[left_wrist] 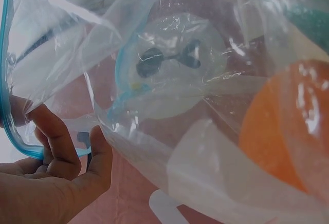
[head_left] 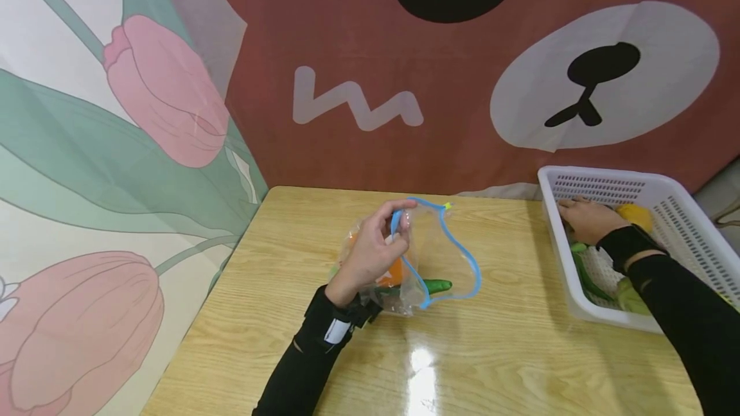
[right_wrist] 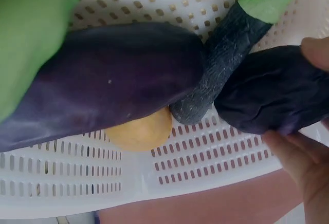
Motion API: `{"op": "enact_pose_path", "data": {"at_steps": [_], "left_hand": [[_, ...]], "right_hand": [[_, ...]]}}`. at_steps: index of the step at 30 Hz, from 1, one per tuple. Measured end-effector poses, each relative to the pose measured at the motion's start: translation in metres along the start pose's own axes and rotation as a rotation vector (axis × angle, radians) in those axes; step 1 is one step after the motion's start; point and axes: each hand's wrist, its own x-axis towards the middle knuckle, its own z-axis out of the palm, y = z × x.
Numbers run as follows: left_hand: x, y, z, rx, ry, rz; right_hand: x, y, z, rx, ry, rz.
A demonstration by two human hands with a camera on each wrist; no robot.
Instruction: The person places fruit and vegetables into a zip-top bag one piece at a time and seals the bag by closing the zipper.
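My left hand (head_left: 372,252) pinches the rim of a clear plastic bag (head_left: 430,246) with a blue-edged mouth, which faces right. Inside the bag are a round orange item (left_wrist: 280,126) and a long green vegetable (head_left: 437,286) near the mouth. At the right, my right hand (head_left: 591,220) reaches into a white basket (head_left: 557,262). In the right wrist view its thumb and fingers grip a wrinkled dark purple vegetable (right_wrist: 275,90). Beside that lies a dark, green-ended vegetable (right_wrist: 221,64), touching a large eggplant (right_wrist: 113,82).
A yellow item (head_left: 634,216), a slim green vegetable (head_left: 591,278) and a pale green one (head_left: 630,297) also lie in the basket. Both bag and basket are on a wooden table (head_left: 497,358), with a printed cloth (head_left: 358,159) hanging behind it.
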Motion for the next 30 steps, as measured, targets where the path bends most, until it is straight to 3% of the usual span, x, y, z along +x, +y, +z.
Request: {"op": "enact_pose_path", "data": {"at_steps": [8,15,19,24,30], "left_hand": [[0.000,0.003,0.001,0.001,-0.010,-0.010],[0.000,-0.001,0.002,-0.003,-0.011,-0.005],[0.001,-0.001,0.002,-0.003,-0.006,-0.015],[0.002,0.002,0.003,-0.004,-0.014,-0.036],[0.001,0.027,0.005,-0.007,-0.024,-0.052]], "right_hand": [[-0.008,-0.009,-0.021,0.166,0.014,0.093],[-0.026,-0.017,-0.042,0.324,0.103,0.343],[-0.034,-0.023,-0.047,0.392,0.249,0.422],[-0.044,-0.031,-0.058,0.459,0.422,0.424],[-0.052,-0.049,-0.095,0.546,0.635,0.423]]}}
